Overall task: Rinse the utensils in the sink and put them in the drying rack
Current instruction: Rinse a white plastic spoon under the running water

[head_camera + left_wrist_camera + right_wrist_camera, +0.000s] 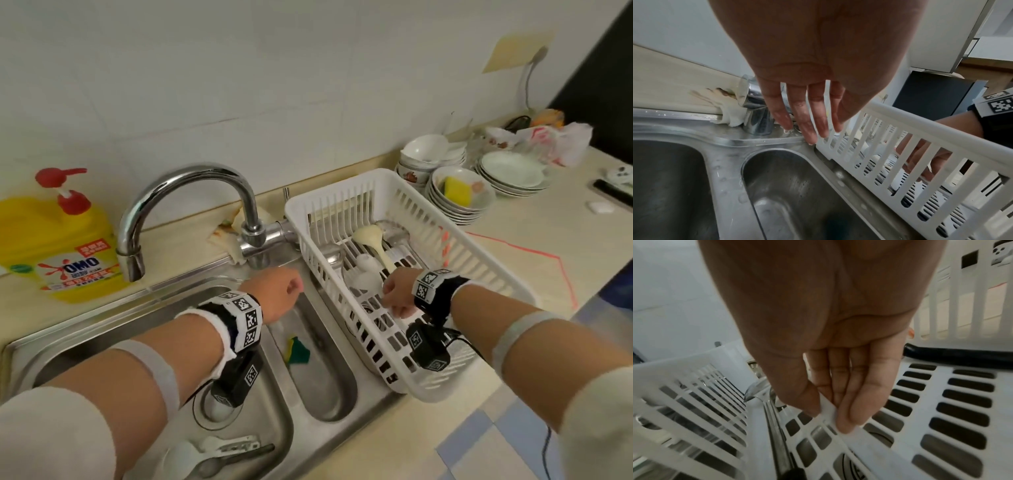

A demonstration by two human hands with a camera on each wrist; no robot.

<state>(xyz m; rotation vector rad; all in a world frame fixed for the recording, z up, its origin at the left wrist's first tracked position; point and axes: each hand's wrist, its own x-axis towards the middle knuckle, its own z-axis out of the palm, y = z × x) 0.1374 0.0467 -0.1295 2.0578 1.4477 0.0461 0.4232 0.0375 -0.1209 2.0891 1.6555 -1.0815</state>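
The white slatted drying rack (479, 260) sits beside the steel sink (102, 308). My right hand (397, 294) is low inside it. In the right wrist view its thumb and fingers (830, 415) pinch the flat white handle of a utensil (827, 408) just above the rack floor (931, 402). My left hand (277, 291) hangs over the small middle basin by the tap base, its wet fingers (809, 129) straight and holding nothing. A cream rice paddle (371, 243) and white spoons (366, 274) lie in the rack. Several utensils (219, 452) lie in the left basin.
The curved tap (191, 192) arches over the left basin. A green and yellow sponge (298, 349) lies in the small basin. A yellow soap bottle (58, 246) stands at the back left. Stacked bowls and plates (459, 195) stand behind the rack. A black-handled utensil (962, 353) lies in the rack.
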